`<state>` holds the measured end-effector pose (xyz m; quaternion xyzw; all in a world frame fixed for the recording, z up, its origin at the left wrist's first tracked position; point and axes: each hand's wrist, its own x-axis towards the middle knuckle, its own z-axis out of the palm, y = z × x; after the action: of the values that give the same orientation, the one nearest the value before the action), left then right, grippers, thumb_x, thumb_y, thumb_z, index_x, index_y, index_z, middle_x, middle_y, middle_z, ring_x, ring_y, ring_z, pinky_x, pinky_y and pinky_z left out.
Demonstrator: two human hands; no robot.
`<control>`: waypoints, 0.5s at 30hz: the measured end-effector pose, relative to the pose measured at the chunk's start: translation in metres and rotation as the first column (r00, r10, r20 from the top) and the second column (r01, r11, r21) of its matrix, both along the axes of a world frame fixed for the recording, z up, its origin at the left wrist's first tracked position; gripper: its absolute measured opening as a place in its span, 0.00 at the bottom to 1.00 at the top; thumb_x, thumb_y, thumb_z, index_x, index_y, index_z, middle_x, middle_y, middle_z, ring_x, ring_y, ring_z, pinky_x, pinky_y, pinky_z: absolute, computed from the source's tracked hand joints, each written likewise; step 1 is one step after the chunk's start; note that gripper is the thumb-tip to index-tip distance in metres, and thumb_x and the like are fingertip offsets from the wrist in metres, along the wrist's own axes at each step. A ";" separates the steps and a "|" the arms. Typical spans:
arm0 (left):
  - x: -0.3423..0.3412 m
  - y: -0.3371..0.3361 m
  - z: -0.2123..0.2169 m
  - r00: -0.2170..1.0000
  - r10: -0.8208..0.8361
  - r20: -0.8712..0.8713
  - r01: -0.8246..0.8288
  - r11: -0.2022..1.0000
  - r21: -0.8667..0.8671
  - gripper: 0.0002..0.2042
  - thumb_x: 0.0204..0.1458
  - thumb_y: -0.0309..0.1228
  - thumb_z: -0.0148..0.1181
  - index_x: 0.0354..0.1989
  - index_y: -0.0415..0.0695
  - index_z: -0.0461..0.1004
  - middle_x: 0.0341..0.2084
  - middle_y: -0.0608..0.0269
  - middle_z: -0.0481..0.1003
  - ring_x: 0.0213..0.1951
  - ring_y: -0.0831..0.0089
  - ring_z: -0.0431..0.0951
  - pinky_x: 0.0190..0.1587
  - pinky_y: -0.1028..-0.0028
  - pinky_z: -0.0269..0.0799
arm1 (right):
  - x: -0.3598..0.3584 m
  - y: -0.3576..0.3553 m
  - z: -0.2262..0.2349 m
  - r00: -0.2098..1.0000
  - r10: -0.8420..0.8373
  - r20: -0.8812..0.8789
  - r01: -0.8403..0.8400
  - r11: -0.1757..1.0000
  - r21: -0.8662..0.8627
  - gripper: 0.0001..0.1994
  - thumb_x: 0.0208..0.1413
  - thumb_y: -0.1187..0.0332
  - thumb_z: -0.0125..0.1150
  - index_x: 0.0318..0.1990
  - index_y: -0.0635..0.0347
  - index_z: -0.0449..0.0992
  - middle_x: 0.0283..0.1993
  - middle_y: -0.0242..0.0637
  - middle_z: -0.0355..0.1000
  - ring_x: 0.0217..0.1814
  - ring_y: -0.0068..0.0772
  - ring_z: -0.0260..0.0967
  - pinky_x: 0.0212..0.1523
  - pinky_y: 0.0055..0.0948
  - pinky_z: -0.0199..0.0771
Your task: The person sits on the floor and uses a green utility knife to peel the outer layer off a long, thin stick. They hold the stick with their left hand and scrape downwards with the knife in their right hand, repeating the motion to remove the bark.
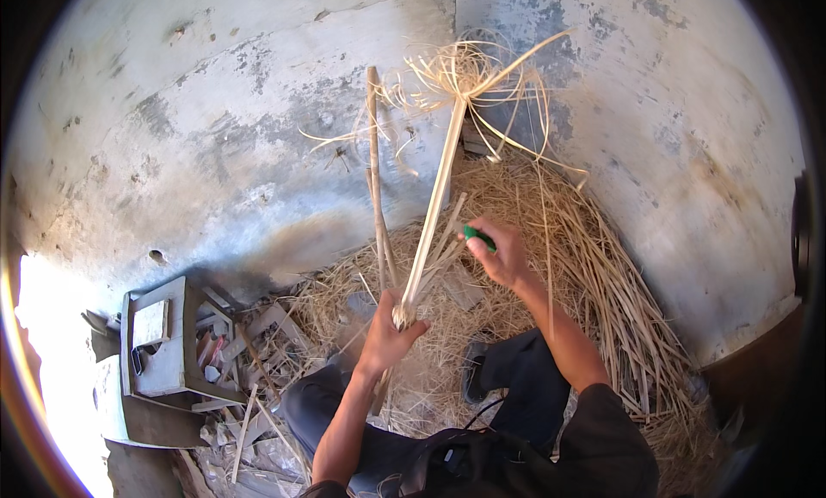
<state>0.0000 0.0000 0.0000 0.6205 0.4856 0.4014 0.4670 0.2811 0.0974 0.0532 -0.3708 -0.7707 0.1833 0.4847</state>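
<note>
My left hand (383, 336) is wrapped round the lower end of a long pale wooden stick (435, 204), which leans up and away from me. At its far end a tangle of thin curled shavings (465, 72) spreads out, with several long strands hanging down. To the right of the stick, my right hand (501, 255) is closed on a small tool with a green handle (478, 237); its blade or tip cannot be made out. The tool is apart from the stick.
Thin brown poles (376, 162) lean against the worn wall (224, 111). A heap of straw-like shavings and strips (594, 266) covers the floor at right. On the left stand a grey box-like frame (178, 339) and scattered wood scraps (280, 321).
</note>
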 end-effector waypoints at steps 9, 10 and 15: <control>-0.012 -0.001 0.044 0.867 -0.017 0.498 0.201 0.927 -0.318 0.27 0.57 0.19 0.71 0.65 0.42 0.70 0.27 0.74 0.72 0.22 0.85 0.68 0.24 0.78 0.58 | -0.054 -0.019 -0.005 0.956 0.127 0.265 -0.202 0.939 0.278 0.17 0.69 0.51 0.67 0.41 0.56 0.84 0.32 0.33 0.83 0.27 0.32 0.82 0.27 0.34 0.81; -0.015 0.000 0.042 0.849 -0.027 0.528 0.230 0.919 -0.321 0.26 0.57 0.19 0.70 0.64 0.42 0.70 0.26 0.74 0.72 0.22 0.85 0.67 0.23 0.77 0.57 | -0.054 -0.019 -0.009 0.941 0.129 0.312 -0.217 0.940 0.265 0.16 0.68 0.50 0.68 0.41 0.55 0.84 0.35 0.31 0.85 0.28 0.33 0.84 0.28 0.33 0.83; -0.020 -0.001 0.041 0.791 -0.023 0.611 0.300 0.885 -0.356 0.16 0.57 0.16 0.68 0.51 0.42 0.74 0.23 0.75 0.70 0.19 0.85 0.64 0.21 0.76 0.53 | -0.061 -0.023 -0.017 0.918 0.131 0.373 -0.244 0.931 0.273 0.17 0.67 0.49 0.69 0.43 0.55 0.86 0.39 0.31 0.87 0.29 0.31 0.85 0.29 0.30 0.84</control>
<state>-0.0204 -0.0011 0.0410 0.3842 0.3363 0.4129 0.7542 0.2202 0.0742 0.0359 -0.2390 -0.8957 0.0359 0.3731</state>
